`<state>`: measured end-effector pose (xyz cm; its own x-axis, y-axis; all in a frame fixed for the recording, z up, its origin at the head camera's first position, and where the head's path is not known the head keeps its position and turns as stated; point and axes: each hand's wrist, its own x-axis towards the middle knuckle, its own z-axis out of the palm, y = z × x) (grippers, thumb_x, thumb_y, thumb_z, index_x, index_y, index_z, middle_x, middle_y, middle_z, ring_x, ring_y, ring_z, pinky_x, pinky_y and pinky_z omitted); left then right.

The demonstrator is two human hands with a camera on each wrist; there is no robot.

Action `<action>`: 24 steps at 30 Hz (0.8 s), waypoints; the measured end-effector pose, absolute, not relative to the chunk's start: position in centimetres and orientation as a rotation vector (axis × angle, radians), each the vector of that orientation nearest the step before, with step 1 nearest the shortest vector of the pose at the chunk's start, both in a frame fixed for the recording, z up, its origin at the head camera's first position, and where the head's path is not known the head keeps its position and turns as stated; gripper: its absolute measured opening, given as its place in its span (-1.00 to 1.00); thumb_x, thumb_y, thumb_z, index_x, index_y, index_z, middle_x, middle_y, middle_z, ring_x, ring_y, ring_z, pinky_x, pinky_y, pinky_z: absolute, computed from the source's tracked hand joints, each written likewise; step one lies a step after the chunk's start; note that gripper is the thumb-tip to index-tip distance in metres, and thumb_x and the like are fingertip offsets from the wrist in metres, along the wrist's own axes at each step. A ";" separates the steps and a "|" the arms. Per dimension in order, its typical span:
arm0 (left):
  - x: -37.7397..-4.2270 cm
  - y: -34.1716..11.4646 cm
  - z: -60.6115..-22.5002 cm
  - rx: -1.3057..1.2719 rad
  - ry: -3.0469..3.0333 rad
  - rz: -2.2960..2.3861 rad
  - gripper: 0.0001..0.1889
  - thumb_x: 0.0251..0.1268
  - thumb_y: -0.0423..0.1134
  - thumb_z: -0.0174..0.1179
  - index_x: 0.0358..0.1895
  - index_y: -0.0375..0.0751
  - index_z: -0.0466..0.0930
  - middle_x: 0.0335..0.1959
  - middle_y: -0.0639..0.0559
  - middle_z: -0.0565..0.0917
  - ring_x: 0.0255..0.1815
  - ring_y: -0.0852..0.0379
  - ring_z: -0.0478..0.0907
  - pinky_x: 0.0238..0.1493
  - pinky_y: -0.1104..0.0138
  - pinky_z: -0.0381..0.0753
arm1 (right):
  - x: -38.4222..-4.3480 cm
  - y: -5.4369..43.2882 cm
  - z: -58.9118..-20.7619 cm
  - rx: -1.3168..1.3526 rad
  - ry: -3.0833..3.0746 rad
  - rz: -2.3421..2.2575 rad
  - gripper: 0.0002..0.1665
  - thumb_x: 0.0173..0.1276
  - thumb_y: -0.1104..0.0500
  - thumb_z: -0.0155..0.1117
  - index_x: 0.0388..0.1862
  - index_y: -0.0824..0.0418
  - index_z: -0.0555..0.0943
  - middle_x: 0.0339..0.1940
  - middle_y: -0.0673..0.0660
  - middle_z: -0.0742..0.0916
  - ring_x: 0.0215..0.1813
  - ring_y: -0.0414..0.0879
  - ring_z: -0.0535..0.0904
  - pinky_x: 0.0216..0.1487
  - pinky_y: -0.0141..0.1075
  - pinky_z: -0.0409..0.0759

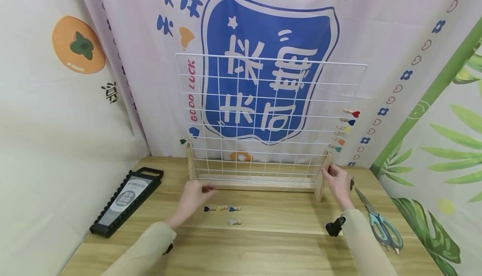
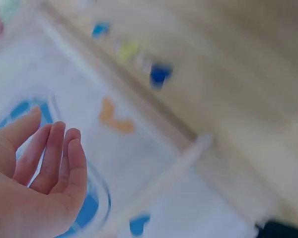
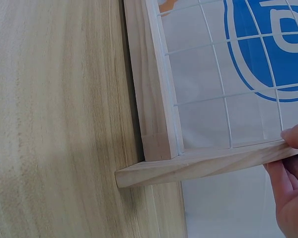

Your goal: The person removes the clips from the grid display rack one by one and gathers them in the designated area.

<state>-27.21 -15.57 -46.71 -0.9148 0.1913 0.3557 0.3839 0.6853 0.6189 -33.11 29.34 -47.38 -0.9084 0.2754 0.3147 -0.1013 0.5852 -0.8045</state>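
A white wire grid (image 1: 256,100) stands upright in a wooden stand (image 1: 260,185). My right hand (image 1: 338,184) pinches the stand's right side post (image 3: 208,167) between thumb and fingers. My left hand (image 1: 196,195) hovers near the stand's front left with loosely bent fingers; in the left wrist view the palm (image 2: 39,198) holds nothing. On the table before the stand lie small heart clothespins: a navy one (image 1: 209,208), a yellow one (image 1: 222,208), a blue one (image 1: 235,208) and a whitish one (image 1: 235,222). Several more heart clothespins (image 1: 340,141) clip the grid's right edge; a green one (image 1: 183,141) is on the left.
A black ridged rack with a label (image 1: 127,200) lies at the table's left. Scissors with teal handles (image 1: 381,226) lie to the right, past my right forearm. A printed curtain (image 1: 162,100) hangs behind the grid, close to the wooden table's (image 1: 263,251) back edge.
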 end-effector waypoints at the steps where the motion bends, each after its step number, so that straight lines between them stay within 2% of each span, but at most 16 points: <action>1: -27.5 -16.2 -45.9 -0.426 -2.624 -1.063 -0.86 0.14 -0.38 0.38 -0.22 -0.29 0.75 -0.35 -0.13 0.79 -0.44 0.15 0.68 -0.43 0.55 0.60 | -33.1 29.3 -47.4 -0.140 -2.406 1.260 -0.68 0.46 0.18 0.20 0.01 0.40 0.65 0.06 0.38 0.73 0.14 0.23 0.68 -0.25 -0.81 0.42; 4: -28.2 -18.0 -43.5 -0.364 -2.547 -1.021 -0.83 0.17 -0.35 0.38 -0.18 -0.30 0.74 -0.30 -0.18 0.80 -0.39 0.06 0.71 -0.38 0.48 0.65 | -33.1 29.3 -47.4 -0.136 -2.403 1.256 -0.70 0.46 0.18 0.20 -0.01 0.40 0.66 0.04 0.39 0.74 0.13 0.23 0.68 -0.24 -0.80 0.43; 8: -29.3 -20.4 -41.2 -0.283 -2.442 -0.947 -0.82 0.20 -0.30 0.37 -0.17 -0.31 0.74 -0.28 -0.22 0.80 -0.36 -0.04 0.73 -0.34 0.40 0.68 | -33.1 29.4 -47.4 -0.134 -2.404 1.261 -0.67 0.46 0.19 0.21 0.06 0.39 0.64 0.07 0.39 0.73 0.14 0.23 0.68 -0.19 -0.78 0.48; 15: -30.8 -23.1 -38.8 -0.152 -2.324 -0.936 -0.78 0.24 -0.26 0.36 -0.13 -0.33 0.74 -0.25 -0.26 0.79 -0.32 -0.13 0.74 -0.39 0.57 0.50 | -33.2 29.5 -47.4 -0.137 -2.411 1.256 -0.65 0.45 0.19 0.21 0.09 0.39 0.64 0.08 0.38 0.72 0.15 0.22 0.68 -0.18 -0.76 0.50; 17: -31.3 -23.4 -38.5 -0.147 -2.306 -0.922 -0.77 0.25 -0.25 0.36 -0.13 -0.35 0.74 -0.25 -0.26 0.79 -0.34 -0.14 0.74 -0.42 0.58 0.46 | -33.1 29.5 -47.3 -0.140 -2.412 1.257 -0.63 0.45 0.19 0.22 0.13 0.38 0.62 0.10 0.38 0.71 0.16 0.22 0.67 -0.13 -0.70 0.56; 20: -32.1 -23.6 -38.3 -0.148 -2.300 -0.889 -0.75 0.25 -0.25 0.36 -0.12 -0.36 0.74 -0.25 -0.27 0.79 -0.34 -0.17 0.74 -0.40 0.47 0.52 | -33.1 29.5 -47.3 -0.139 -2.414 1.259 -0.58 0.45 0.19 0.22 0.19 0.39 0.58 0.13 0.40 0.68 0.18 0.25 0.66 -0.02 -0.49 0.66; 24: -32.8 -23.4 -38.1 -0.157 -2.311 -0.880 -0.75 0.24 -0.26 0.36 -0.12 -0.38 0.73 -0.25 -0.29 0.79 -0.33 -0.20 0.75 -0.29 0.18 0.62 | -33.1 29.5 -47.4 -0.135 -2.417 1.259 -0.54 0.44 0.19 0.22 0.24 0.39 0.54 0.15 0.40 0.67 0.19 0.25 0.65 0.05 -0.30 0.67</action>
<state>-32.79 -23.41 -38.12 -0.7806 -0.1132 0.6147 0.3244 0.7672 0.5533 -33.14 29.54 -47.38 -0.9111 0.2695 0.3118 -0.1010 0.5875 -0.8029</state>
